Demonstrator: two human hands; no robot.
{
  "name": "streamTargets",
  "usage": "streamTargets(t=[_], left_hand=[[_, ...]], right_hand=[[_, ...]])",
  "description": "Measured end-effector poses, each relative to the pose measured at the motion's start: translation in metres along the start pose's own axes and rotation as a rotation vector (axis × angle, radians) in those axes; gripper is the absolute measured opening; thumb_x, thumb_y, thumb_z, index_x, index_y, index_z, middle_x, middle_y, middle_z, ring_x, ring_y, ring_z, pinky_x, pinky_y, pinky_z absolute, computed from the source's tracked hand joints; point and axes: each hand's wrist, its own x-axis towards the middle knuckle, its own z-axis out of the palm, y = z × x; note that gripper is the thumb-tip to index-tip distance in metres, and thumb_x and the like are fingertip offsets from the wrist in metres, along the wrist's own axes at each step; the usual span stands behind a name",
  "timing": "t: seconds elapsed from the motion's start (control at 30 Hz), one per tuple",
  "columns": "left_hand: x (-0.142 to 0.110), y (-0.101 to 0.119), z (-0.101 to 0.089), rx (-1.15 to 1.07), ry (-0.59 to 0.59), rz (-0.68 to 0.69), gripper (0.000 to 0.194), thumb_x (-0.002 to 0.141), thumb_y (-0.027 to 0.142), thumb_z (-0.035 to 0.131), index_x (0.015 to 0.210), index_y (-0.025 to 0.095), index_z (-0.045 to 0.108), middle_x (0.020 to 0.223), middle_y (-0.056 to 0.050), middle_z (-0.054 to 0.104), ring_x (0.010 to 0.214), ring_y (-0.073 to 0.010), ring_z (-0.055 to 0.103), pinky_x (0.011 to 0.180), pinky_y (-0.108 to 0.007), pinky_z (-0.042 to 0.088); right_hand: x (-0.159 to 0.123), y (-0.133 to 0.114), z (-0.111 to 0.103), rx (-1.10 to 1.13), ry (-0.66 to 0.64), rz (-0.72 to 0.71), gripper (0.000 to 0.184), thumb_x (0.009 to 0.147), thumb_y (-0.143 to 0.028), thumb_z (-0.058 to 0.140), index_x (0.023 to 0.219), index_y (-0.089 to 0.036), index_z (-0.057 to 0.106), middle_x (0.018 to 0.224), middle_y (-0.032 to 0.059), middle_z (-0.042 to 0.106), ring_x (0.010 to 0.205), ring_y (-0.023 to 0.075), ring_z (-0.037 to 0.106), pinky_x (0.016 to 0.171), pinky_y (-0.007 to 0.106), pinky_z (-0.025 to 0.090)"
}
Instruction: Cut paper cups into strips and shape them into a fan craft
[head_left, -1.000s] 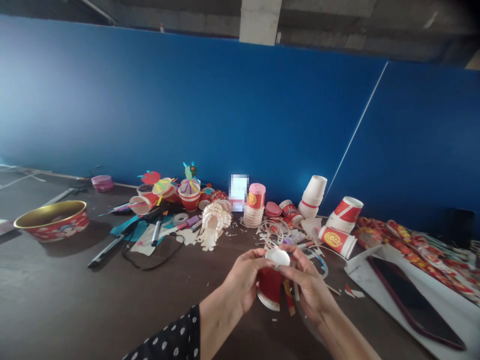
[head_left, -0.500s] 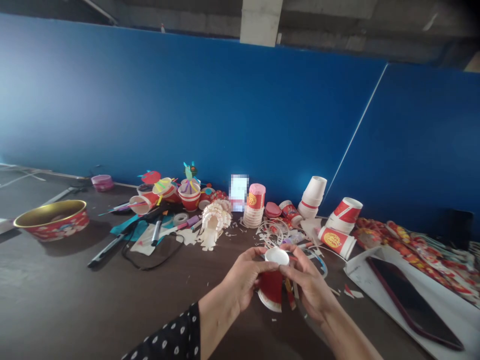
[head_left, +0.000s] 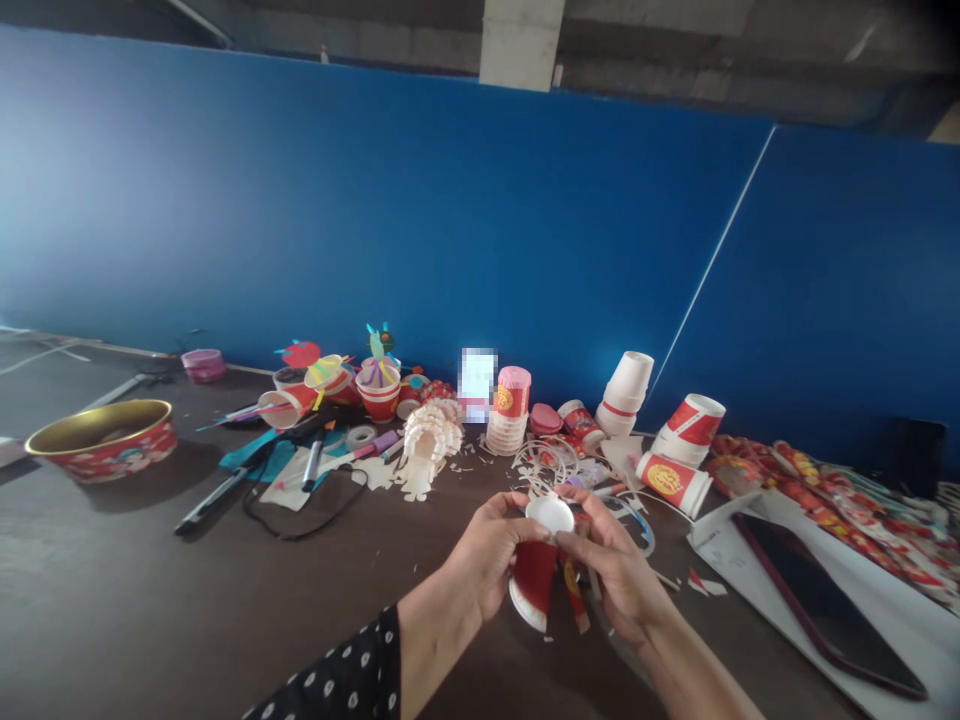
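Left hand [head_left: 487, 556] and right hand [head_left: 619, 572] grasp a red paper cup [head_left: 534, 578] above the dark brown bench [head_left: 150, 590]

The left forearm angles in from the lower left, in a black polka-dot sleeve [head_left: 330, 680], and that hand curls closed around the cup's upper part. The right hand comes in from the lower right and closes on the other side, its fingers [head_left: 592, 522] wrapped toward the white round end [head_left: 550, 514] that faces up. The cup tilts, with a white flared rim [head_left: 526, 607] at its lower end and a narrow red-and-gold paper strip [head_left: 574, 596] just beside it. A tangle of thin white paper strips [head_left: 541, 464] lies on the bench beyond the hands.
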Motion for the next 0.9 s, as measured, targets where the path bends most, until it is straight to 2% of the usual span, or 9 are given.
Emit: streamTargets(t=[0.23, 0.4, 0.63, 0.9], left_hand=[[-0.004, 0.0, 0.002, -0.046, -0.03, 0.008, 0.036, 0.052, -0.002, 0.053, 0.08, 0.018, 0.044, 0.051, 0.002, 0.057, 0.041, -0.0096, 0.049, 0.045, -0.018, 0.034], [0.001, -0.001, -0.003, -0.101, -0.08, 0.034, 0.036, 0.051, -0.003, 0.055, 0.08, 0.017, 0.046, 0.055, 0.0, 0.059, 0.046, -0.0112, 0.052, 0.049, -0.021, 0.039], [0.005, 0.003, -0.008, -0.109, -0.167, 0.041, 0.041, 0.053, 0.001, 0.065, 0.087, 0.017, 0.048, 0.067, -0.003, 0.064, 0.057, -0.0147, 0.059, 0.056, -0.023, 0.044], [0.006, 0.003, -0.011, 0.0, -0.215, 0.091, 0.044, 0.051, 0.005, 0.071, 0.089, 0.015, 0.051, 0.071, -0.003, 0.064, 0.061, -0.0147, 0.061, 0.057, -0.022, 0.042]], right_hand=[[-0.002, -0.001, 0.002, 0.037, -0.037, 0.002, 0.045, 0.063, -0.022, 0.075, 0.097, -0.025, 0.047, 0.068, -0.0047, 0.066, 0.064, 0.0175, 0.064, 0.058, 0.025, 0.048], [-0.003, -0.003, 0.006, -0.033, 0.01, -0.02, 0.043, 0.062, -0.027, 0.077, 0.095, -0.023, 0.049, 0.065, -0.0048, 0.066, 0.057, 0.015, 0.063, 0.056, 0.023, 0.047], [-0.002, -0.009, -0.003, 0.0, -0.006, -0.003, 0.047, 0.07, -0.035, 0.07, 0.111, -0.025, 0.049, 0.091, 0.0023, 0.069, 0.083, 0.0208, 0.065, 0.074, 0.03, 0.051], [0.002, -0.006, -0.009, -0.054, 0.071, -0.031, 0.051, 0.063, -0.036, 0.076, 0.106, -0.021, 0.054, 0.077, 0.001, 0.07, 0.072, 0.0198, 0.066, 0.067, 0.028, 0.049]])
